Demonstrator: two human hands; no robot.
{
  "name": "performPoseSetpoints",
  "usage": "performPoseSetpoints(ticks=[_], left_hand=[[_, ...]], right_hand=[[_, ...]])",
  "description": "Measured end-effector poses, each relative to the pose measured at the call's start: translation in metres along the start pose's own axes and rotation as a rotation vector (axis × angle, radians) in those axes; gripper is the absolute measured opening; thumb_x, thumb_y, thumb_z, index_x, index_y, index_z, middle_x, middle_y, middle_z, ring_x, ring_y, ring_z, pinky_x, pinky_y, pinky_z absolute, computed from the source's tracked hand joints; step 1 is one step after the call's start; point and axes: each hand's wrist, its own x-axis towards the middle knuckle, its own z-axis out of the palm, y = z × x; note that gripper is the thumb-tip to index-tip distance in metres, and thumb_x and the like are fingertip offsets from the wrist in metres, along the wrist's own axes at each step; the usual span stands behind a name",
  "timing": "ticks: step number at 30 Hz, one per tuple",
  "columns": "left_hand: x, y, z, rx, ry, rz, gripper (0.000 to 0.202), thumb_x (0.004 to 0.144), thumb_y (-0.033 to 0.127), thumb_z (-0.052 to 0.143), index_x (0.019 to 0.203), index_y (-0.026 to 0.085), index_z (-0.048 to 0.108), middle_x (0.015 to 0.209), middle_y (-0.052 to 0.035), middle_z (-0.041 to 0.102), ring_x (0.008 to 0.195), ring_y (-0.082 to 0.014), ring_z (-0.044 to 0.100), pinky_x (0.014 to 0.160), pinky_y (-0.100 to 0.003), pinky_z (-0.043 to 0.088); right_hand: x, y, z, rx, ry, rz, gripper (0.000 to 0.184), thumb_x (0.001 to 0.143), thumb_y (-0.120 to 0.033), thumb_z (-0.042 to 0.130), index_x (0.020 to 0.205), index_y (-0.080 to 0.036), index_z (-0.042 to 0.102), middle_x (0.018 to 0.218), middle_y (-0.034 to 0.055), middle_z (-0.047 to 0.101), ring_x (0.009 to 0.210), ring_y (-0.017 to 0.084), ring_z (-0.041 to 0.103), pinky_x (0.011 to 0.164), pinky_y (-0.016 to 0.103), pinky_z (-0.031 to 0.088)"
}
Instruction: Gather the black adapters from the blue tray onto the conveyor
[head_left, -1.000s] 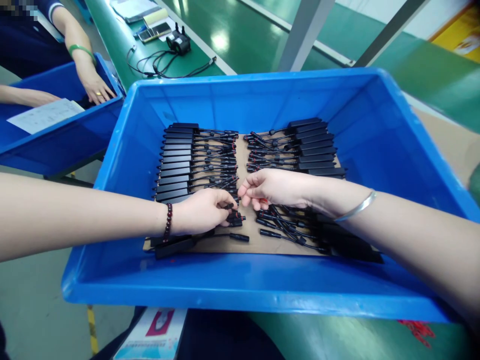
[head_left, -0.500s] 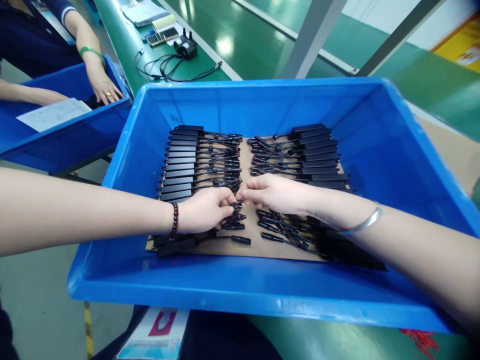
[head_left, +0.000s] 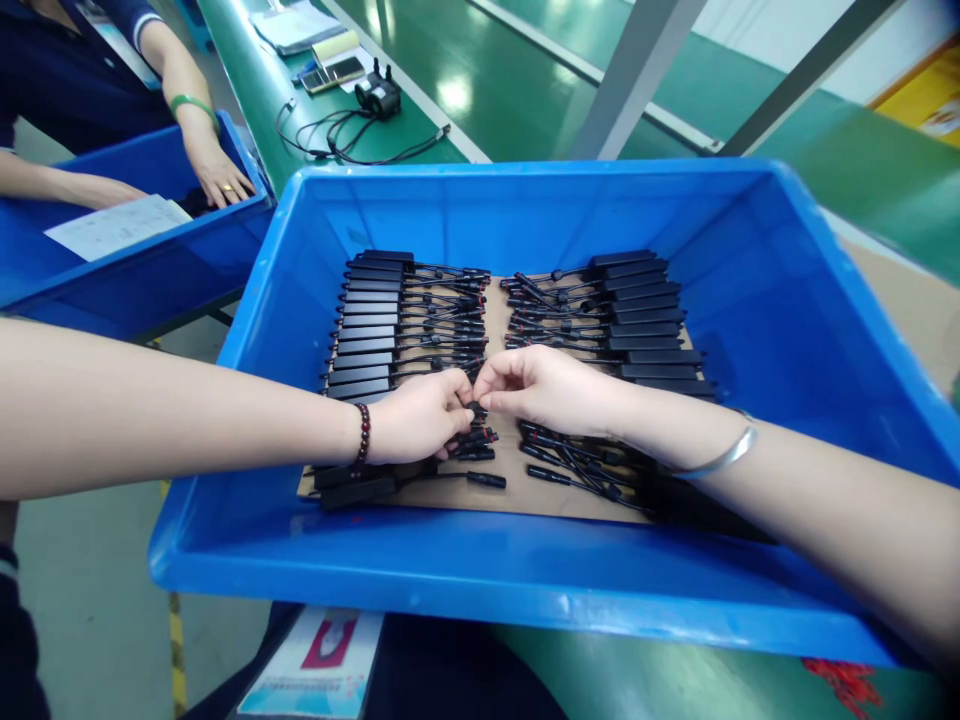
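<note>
Two rows of black modules with short cables lie on a cardboard sheet [head_left: 517, 492] inside a blue bin [head_left: 480, 570]. The left row [head_left: 367, 333] and the right row [head_left: 637, 300] point their cable ends toward the middle. My left hand [head_left: 420, 415], with a beaded bracelet, pinches a black cable connector [head_left: 477, 410] at the inner end of the left row. Fingertips of my right hand [head_left: 536, 388] are pinched together at that same connector, touching or nearly touching it. What lies between the right fingertips is too small to make out.
At the left, another person's hand [head_left: 217, 175] rests in a second blue bin [head_left: 150, 245] with a paper [head_left: 116, 225]. A green table [head_left: 259, 90] behind holds a phone [head_left: 334, 74] and a black device with cables [head_left: 379, 92]. Grey posts [head_left: 637, 75] rise behind my bin.
The view has shifted slightly, moving the scene a little to the right. My hands stay together at the connector; the right fingers have closed in a little on it.
</note>
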Motion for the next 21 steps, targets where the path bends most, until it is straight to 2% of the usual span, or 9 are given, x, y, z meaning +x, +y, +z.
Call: performPoseSetpoints(ticks=[4, 9, 15, 21], left_hand=[[0.0010, -0.0007, 0.0005, -0.012, 0.011, -0.026, 0.011, 0.074, 0.021, 0.048, 0.082, 0.018, 0.041, 0.072, -0.0011, 0.059, 0.061, -0.0129, 0.060, 0.049, -0.026, 0.053], [0.0016, 0.0010, 0.0007, -0.031, 0.032, -0.038, 0.014, 0.075, 0.028, 0.050, 0.080, 0.017, 0.043, 0.071, -0.0010, 0.059, 0.058, -0.0118, 0.059, 0.050, -0.027, 0.053], [0.0001, 0.0030, -0.0002, -0.146, 0.002, -0.081, 0.018, 0.075, 0.033, 0.050, 0.079, 0.016, 0.045, 0.075, -0.0007, 0.057, 0.058, -0.0087, 0.056, 0.055, -0.026, 0.052], [-0.0004, 0.0012, 0.0000, -0.165, -0.006, -0.054, 0.016, 0.071, 0.029, 0.055, 0.074, 0.014, 0.051, 0.068, 0.0008, 0.055, 0.056, -0.0059, 0.053, 0.059, -0.022, 0.049]], right_hand=[[0.0002, -0.0020, 0.0018, 0.008, 0.019, 0.006, 0.012, 0.072, -0.018, 0.054, 0.083, -0.016, 0.061, 0.072, -0.0024, 0.061, 0.061, 0.007, 0.052, 0.058, 0.017, 0.039], [0.0006, -0.0006, 0.0024, -0.072, 0.057, 0.048, 0.010, 0.070, -0.020, 0.057, 0.078, -0.016, 0.061, 0.066, -0.0029, 0.060, 0.057, 0.007, 0.051, 0.053, 0.017, 0.038], [0.0009, 0.0019, 0.0018, -0.109, 0.021, 0.073, 0.010, 0.071, -0.024, 0.057, 0.076, -0.015, 0.059, 0.063, -0.0033, 0.057, 0.054, 0.007, 0.046, 0.050, 0.018, 0.035], [0.0012, -0.0039, 0.0068, -0.214, 0.000, 0.096, 0.008, 0.073, -0.019, 0.051, 0.077, -0.016, 0.058, 0.064, -0.0032, 0.056, 0.055, 0.007, 0.044, 0.051, 0.018, 0.033]])
